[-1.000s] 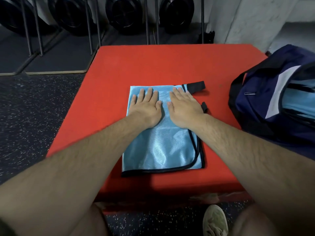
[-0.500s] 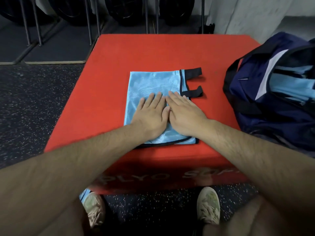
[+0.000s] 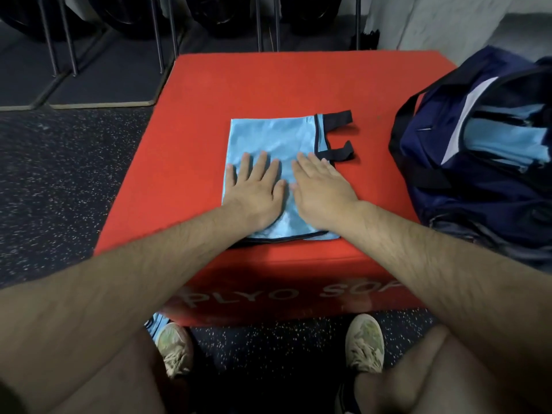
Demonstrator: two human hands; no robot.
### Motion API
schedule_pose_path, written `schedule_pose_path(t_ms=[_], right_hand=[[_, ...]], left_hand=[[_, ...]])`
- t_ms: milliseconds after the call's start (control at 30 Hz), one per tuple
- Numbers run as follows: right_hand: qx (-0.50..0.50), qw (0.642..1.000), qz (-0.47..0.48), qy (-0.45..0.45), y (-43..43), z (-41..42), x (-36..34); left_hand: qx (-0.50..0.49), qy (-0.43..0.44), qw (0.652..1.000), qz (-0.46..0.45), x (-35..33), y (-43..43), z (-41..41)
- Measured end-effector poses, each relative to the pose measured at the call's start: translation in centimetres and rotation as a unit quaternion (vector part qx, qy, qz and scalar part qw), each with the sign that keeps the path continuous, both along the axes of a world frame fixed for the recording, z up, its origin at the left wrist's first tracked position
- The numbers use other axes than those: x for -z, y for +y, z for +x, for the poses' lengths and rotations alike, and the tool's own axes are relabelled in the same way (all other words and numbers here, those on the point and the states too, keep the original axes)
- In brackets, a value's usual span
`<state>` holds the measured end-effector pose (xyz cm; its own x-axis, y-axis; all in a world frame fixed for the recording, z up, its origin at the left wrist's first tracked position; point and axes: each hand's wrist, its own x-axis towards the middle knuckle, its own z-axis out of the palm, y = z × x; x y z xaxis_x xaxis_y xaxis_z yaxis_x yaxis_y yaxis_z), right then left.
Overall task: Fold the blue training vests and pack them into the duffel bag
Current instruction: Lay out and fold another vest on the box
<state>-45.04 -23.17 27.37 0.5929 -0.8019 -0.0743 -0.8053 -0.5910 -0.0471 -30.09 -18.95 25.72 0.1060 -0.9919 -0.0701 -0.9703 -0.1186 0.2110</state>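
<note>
My L hand (image 3: 257,186) & R hand (image 3: 321,189) lay flat, fingers spread, smoothing the folded blue vest (image 3: 274,135); next it prob. needed another fold, then the duffel bag (image 3: 478,162).

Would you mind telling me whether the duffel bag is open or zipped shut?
Open: the duffel bag gapes, showing blue vests inside.

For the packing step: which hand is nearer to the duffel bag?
Right. The right hand presses the vest on the side toward the duffel bag; the left hand presses it farther away.
</note>
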Motion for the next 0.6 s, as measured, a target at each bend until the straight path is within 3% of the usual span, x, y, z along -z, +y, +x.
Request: schedule_pose_path(t_ms=[200, 300, 600], right_hand=[[-0.033, 0.999, 0.035, -0.019, 4.8, -0.6, -0.4], [0.009, 0.998, 0.062, -0.016, 4.7, -1.1, 0.2], [0.011, 0.997, 0.078, -0.013, 3.2, -3.4, 1.0]], left_hand=[[0.043, 0.046, 0.998, 0.004, -0.9, 4.9, -0.3], [0.038, 0.037, 0.998, 0.019, 0.0, 5.4, 0.5], [0.067, 0.011, 0.998, 0.011, 0.9, 5.7, 3.5]])
